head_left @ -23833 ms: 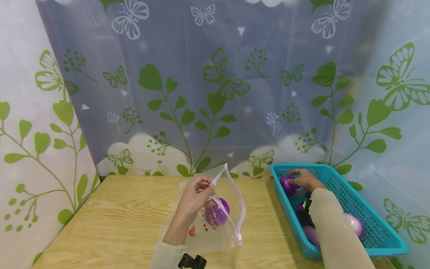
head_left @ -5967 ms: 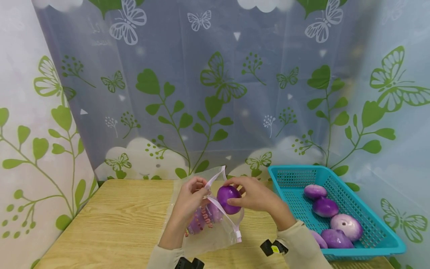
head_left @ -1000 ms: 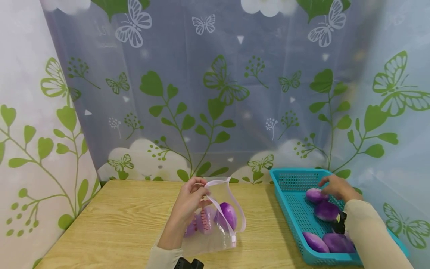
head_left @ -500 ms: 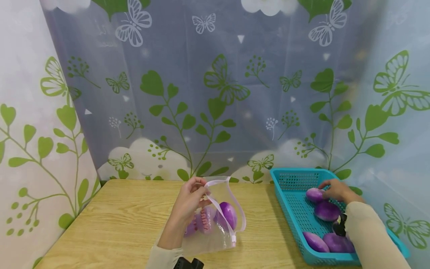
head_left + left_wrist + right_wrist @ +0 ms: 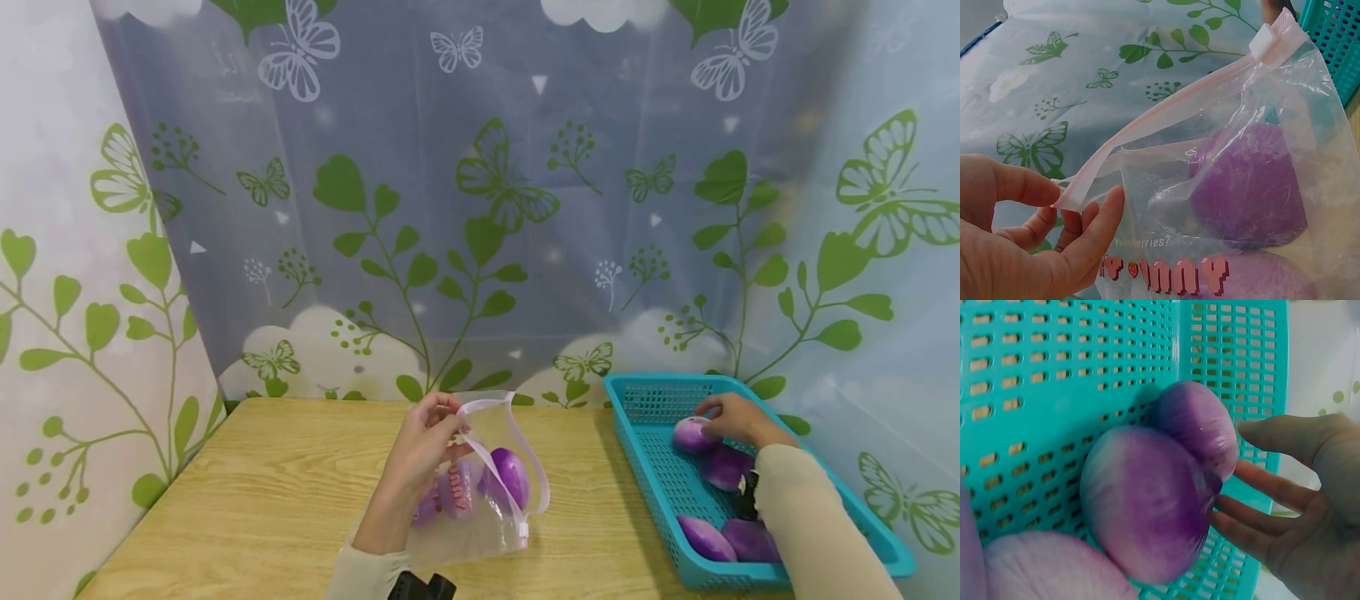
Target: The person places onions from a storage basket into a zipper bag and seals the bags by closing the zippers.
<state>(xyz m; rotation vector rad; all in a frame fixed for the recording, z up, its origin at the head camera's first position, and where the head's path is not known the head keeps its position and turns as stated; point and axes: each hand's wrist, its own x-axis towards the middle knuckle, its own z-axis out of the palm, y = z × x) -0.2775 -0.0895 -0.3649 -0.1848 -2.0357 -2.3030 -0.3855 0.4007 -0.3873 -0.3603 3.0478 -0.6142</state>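
My left hand [image 5: 426, 446] pinches the rim of a clear slider zip bag [image 5: 468, 537], holding its mouth apart; the left wrist view shows thumb and fingertips on the pink zip edge [image 5: 1094, 165]. Inside lies a purple onion [image 5: 512, 479] near the opening, with more purple shapes behind the printed lettering. At the right, my right hand [image 5: 738, 417] reaches into the turquoise basket [image 5: 637, 467], its fingertips at the end of a small pale-purple onion [image 5: 1200, 425]. In the right wrist view, thumb and fingers are spread beside it, fairly straight. A bigger onion [image 5: 1147, 500] touches it.
More onions lie at the basket's near end, among them a pale one [image 5: 705, 537] and a purple one [image 5: 750, 542]. The bag and basket stand on a wood-grain table [image 5: 262, 483]. A patterned curtain [image 5: 405, 208] hangs behind.
Since half a second ago, my right hand has moved slightly left, and the small onion has shifted left with it. Compared with six seconds ago, the onion then in my right hand now lies inside the bag.
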